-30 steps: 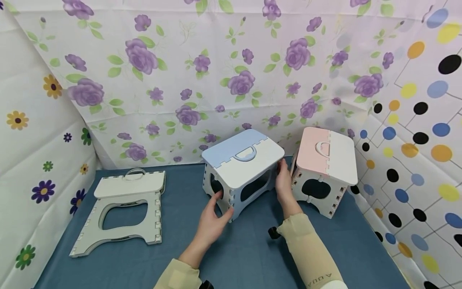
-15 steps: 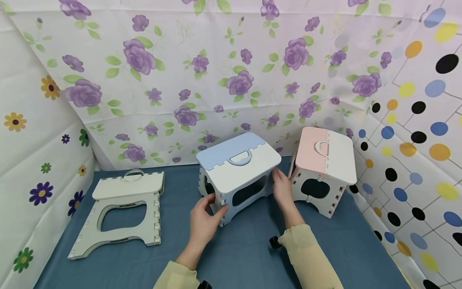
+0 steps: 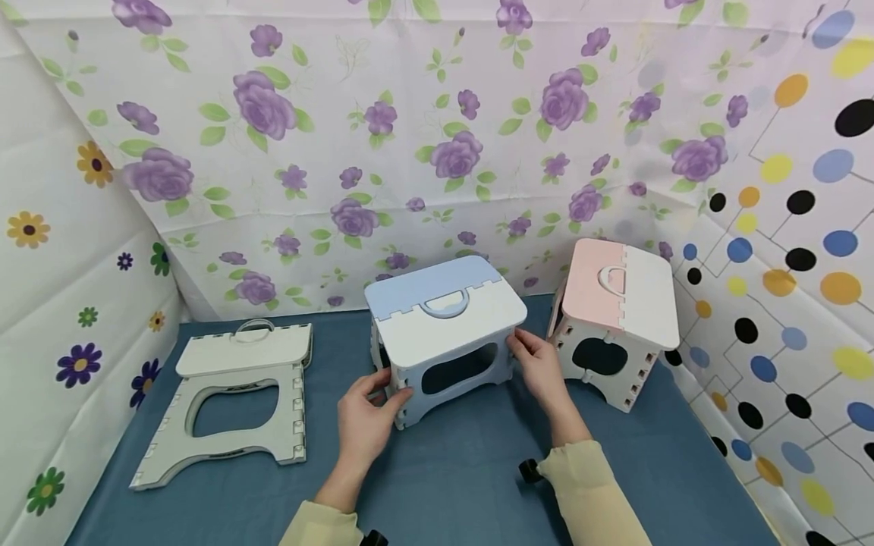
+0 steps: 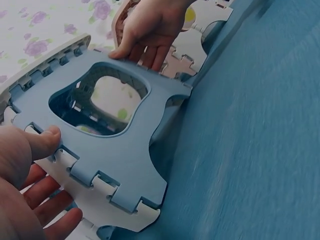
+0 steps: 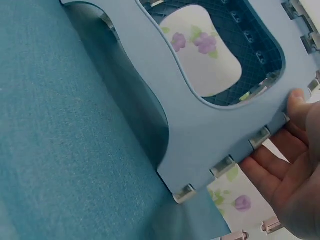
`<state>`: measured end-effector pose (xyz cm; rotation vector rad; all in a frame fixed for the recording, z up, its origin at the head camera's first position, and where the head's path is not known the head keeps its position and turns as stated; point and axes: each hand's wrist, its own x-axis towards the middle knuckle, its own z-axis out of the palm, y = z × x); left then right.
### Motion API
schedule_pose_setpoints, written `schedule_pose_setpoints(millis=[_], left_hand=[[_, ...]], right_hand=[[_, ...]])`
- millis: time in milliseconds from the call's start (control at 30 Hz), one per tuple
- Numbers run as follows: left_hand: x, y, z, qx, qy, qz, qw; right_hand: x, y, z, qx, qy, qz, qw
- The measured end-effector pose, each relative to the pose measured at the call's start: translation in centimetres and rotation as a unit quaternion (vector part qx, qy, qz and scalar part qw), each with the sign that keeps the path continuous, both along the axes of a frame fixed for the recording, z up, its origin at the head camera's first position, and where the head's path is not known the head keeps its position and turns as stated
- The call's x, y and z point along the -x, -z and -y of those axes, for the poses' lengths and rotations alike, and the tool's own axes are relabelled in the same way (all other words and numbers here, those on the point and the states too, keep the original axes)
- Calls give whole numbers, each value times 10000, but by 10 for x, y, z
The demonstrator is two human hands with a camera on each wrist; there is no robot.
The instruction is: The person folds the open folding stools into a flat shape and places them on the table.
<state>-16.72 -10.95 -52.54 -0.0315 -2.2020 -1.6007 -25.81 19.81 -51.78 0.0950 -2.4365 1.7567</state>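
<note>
**Left hand point(image 3: 365, 417) and right hand point(image 3: 542, 371) grip the blue-and-white stool point(image 3: 447, 330) at its front edges**

A pink-and-white stool point(image 3: 595, 284) stands unfolded just to the right, leaving a narrow gap beside the right hand. Well apart on the left, a white folded stool point(image 3: 244, 353) lies flat on the blue cloth point(image 3: 464, 478). A floral sheet point(image 3: 403, 144) rises close behind, and a dotted sheet point(image 3: 785, 303) flanks the right side.

The blue-and-white stool is at the middle, unfolded, top upward, set at a slant. Both forearms, in pale sleeves point(image 3: 594, 493), reach forward from the near edge, the hands well below the stool's top on the left and just under it on the right.

The left thumb presses the blue front panel at the corner, its fingers spread behind the white side. The right thumb also lies on the front panel, fingers tucked behind its edge.
</note>
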Motion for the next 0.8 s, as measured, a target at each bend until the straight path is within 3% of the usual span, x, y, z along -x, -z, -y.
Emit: schedule_pose_setpoints(millis=[300,800], left_hand=[[-1,5,16,-275,172,-70,9994],[-2,11,33,-45,-137,338,9993]], right_hand=[[-16,1,7,-82,-81,157,9998],[-43,-1,21,145,-244,101,9995]])
